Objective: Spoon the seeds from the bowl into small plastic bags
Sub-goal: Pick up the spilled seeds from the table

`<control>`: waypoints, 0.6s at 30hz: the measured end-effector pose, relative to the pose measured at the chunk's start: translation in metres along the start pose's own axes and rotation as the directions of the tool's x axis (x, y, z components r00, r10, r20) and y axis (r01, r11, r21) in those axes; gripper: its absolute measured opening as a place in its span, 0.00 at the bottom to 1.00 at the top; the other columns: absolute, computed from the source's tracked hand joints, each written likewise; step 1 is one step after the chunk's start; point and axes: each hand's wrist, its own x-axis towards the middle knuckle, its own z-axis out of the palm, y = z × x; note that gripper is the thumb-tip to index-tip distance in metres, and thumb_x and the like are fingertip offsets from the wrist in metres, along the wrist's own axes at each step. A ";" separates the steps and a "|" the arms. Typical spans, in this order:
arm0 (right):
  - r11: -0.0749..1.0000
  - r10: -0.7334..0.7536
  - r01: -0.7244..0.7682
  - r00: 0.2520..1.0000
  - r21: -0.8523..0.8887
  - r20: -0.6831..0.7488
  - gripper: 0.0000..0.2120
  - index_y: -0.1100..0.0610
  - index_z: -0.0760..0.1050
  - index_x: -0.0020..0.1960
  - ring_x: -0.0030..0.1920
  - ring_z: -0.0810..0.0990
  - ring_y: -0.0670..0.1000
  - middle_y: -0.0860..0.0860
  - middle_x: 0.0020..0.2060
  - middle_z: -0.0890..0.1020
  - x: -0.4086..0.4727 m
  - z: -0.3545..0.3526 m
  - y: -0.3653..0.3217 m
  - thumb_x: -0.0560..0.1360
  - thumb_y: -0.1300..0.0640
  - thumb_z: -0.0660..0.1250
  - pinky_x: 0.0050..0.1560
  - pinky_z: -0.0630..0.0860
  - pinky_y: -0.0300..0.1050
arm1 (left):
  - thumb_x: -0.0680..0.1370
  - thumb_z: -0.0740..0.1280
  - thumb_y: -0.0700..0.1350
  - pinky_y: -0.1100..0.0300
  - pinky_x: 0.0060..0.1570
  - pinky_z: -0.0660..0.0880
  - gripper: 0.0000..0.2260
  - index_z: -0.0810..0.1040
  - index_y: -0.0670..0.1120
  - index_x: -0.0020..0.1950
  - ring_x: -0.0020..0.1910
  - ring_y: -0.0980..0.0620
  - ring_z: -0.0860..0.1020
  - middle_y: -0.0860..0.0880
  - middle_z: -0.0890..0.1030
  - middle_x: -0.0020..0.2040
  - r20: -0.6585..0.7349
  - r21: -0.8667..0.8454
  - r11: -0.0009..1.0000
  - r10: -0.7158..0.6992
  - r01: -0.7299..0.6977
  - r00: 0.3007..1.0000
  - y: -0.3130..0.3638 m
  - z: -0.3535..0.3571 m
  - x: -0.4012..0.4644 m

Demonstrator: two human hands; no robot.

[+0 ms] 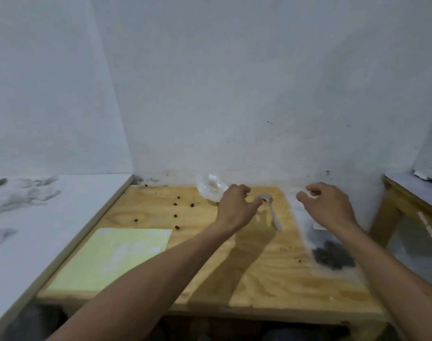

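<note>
A clear plastic bag [332,254] lies on the wooden table [259,274] at the right, with dark seeds heaped in its near end. My right hand [328,205] hovers over the bag's far end, fingers curled, and seems to pinch its mouth; blur hides the exact grip. A white plastic spoon [273,214] lies on the table between my hands. My left hand [234,207] is just left of the spoon's bowl, fingers loosely curled, thumb tip close to it, holding nothing. A clear plastic bowl [210,189] stands by the wall behind my left hand.
Several loose dark seeds [176,204] are scattered over the table's far left part. A pale yellow sheet [111,257] lies at the near left. A white counter [25,230] adjoins on the left, another wooden table [411,193] stands at the right, and the wall is close behind.
</note>
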 end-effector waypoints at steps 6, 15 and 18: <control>0.956 -0.275 0.255 0.951 0.144 0.144 0.17 0.53 0.82 0.62 0.55 0.81 0.51 0.51 0.58 0.83 -0.005 0.065 -0.107 0.77 0.48 0.70 0.57 0.74 0.45 | 0.79 0.66 0.58 0.52 0.63 0.72 0.26 0.76 0.41 0.70 0.66 0.44 0.74 0.42 0.77 0.67 -0.190 0.263 0.952 -0.105 0.154 0.976 -0.098 -0.108 0.004; 0.897 -0.442 0.386 0.783 0.216 0.437 0.09 0.54 0.82 0.57 0.52 0.81 0.50 0.49 0.54 0.84 -0.018 0.175 -0.224 0.79 0.55 0.67 0.54 0.78 0.46 | 0.69 0.55 0.80 0.47 0.78 0.53 0.55 0.55 0.38 0.80 0.80 0.42 0.54 0.39 0.54 0.82 0.060 0.503 0.797 -0.419 0.335 0.906 -0.219 -0.196 -0.048; 0.892 -0.445 0.416 0.745 0.175 0.497 0.09 0.56 0.83 0.56 0.50 0.81 0.51 0.51 0.54 0.84 -0.014 0.217 -0.252 0.79 0.56 0.67 0.53 0.80 0.47 | 0.67 0.50 0.83 0.48 0.80 0.43 0.61 0.43 0.39 0.82 0.82 0.45 0.41 0.40 0.42 0.83 0.104 0.534 0.779 -0.446 0.329 0.889 -0.242 -0.183 -0.056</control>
